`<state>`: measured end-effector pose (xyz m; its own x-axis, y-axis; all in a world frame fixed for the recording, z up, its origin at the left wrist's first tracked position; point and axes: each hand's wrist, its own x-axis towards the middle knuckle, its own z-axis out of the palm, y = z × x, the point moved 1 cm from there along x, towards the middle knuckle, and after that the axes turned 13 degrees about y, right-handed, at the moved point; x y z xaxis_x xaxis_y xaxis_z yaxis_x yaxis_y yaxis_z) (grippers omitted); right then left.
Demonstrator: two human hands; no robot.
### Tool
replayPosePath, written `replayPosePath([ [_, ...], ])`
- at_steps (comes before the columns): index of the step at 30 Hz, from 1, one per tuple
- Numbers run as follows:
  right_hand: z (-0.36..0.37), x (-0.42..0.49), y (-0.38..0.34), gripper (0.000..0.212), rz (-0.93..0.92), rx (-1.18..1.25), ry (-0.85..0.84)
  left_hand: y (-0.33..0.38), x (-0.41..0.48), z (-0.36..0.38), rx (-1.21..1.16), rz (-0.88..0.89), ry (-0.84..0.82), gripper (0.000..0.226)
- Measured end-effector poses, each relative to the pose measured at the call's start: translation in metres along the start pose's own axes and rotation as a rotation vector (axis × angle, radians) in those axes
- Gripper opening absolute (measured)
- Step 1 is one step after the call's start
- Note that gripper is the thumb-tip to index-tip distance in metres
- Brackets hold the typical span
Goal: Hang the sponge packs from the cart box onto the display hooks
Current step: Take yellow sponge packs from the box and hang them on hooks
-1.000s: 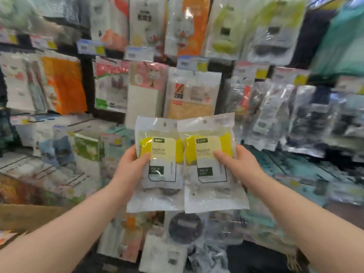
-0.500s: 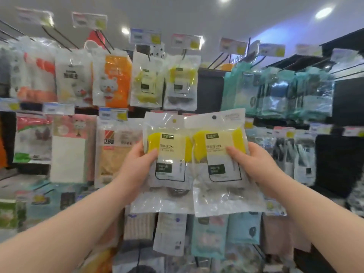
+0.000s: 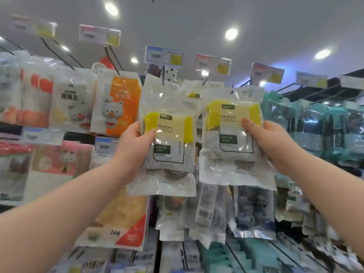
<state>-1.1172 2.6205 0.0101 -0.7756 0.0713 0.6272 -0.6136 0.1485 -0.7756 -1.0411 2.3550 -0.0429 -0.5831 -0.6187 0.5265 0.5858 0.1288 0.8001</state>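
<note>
Two sponge packs up at the display, one per hand. Left hand [image 3: 136,146] grips the left sponge pack [image 3: 167,138] by its left edge: thumb across the front on the yellow label, the other fingers hidden behind the pack. Right hand [image 3: 275,142] grips the right sponge pack [image 3: 232,134] by its right edge, same clamp: thumb on the front label, the rest behind. Both packs upright, side by side, inner edges just about meeting; the right one sits a bit higher. Each shows a yellow sponge under clear film, with dark scourers lower down.

The right pack's hang hole is level with a hook tip [image 3: 232,92]; can't tell if the tip is through it. The left pack's top overlaps a matching pack already hanging behind it.

Around: orange bear pack [image 3: 118,103] just left of the left hand, teal packs [image 3: 323,125] in a row to the right, price tags [image 3: 163,55] on the hook ends overhead. Lower rows of hanging goods sit behind and below both forearms. Four ceiling lights above.
</note>
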Motion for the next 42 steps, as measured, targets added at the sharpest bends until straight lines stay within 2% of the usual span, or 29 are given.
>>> replayPosePath([
  [6, 0.038, 0.043, -0.002, 0.027, -0.04, 0.074, 0.05, -0.002, 0.048, -0.011, -0.044, 0.043, 0.056, 0.012],
  [17, 0.075, 0.079, 0.008, 0.03, -0.045, 0.112, 0.029, -0.016, 0.083, -0.011, -0.086, 0.119, 0.056, 0.013],
  [20, 0.081, 0.084, 0.011, 0.04, -0.044, 0.118, 0.063, -0.02, 0.088, -0.004, -0.124, 0.132, 0.062, 0.012],
  [24, 0.087, 0.089, 0.012, 0.063, -0.066, 0.088, 0.087, -0.028, 0.096, 0.005, -0.157, 0.146, 0.05, 0.011],
  [34, 0.09, 0.103, 0.01, 0.085, -0.146, 0.151, 0.095, -0.028, 0.109, 0.014, -0.24, 0.183, 0.032, 0.016],
  [38, 0.094, 0.11, 0.01, 0.079, -0.132, 0.151, 0.104, -0.025, 0.11, 0.016, -0.248, 0.185, 0.014, 0.019],
  [42, 0.096, 0.115, 0.007, 0.083, -0.095, 0.146, 0.132, -0.024, 0.113, 0.016, -0.225, 0.192, 0.019, 0.017],
])
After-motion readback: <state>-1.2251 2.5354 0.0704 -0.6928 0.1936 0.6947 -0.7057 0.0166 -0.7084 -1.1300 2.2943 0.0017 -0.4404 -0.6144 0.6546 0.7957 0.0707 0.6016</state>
